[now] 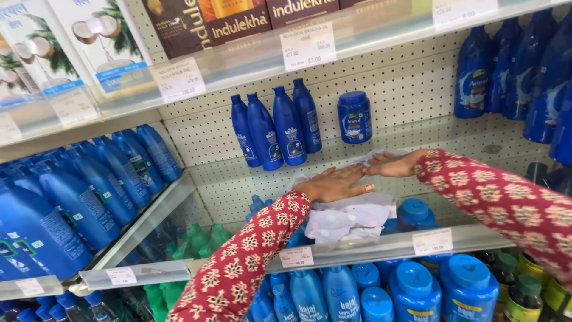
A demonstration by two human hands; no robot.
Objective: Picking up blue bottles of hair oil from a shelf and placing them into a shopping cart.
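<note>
My left hand (333, 183) lies flat, fingers together, on a pale dotted cloth (351, 220) spread over a glass shelf (453, 140). My right hand (390, 164) presses flat on the far part of the same cloth, its fingertips meeting those of the left. Both arms wear red sleeves with a cream flower print. Part of the cloth hangs over the shelf's front edge. Behind the hands stand several blue bottles (277, 128) and a blue jar (354, 117) against a perforated back panel.
Rows of blue bottles (89, 185) fill the shelf at left, and more hang at the right (524, 65). Blue-lidded jars (441, 289) stand below, green bottles (190, 238) at lower left. Boxes (202, 24) sit on the upper shelf. White price tags line the shelf edges.
</note>
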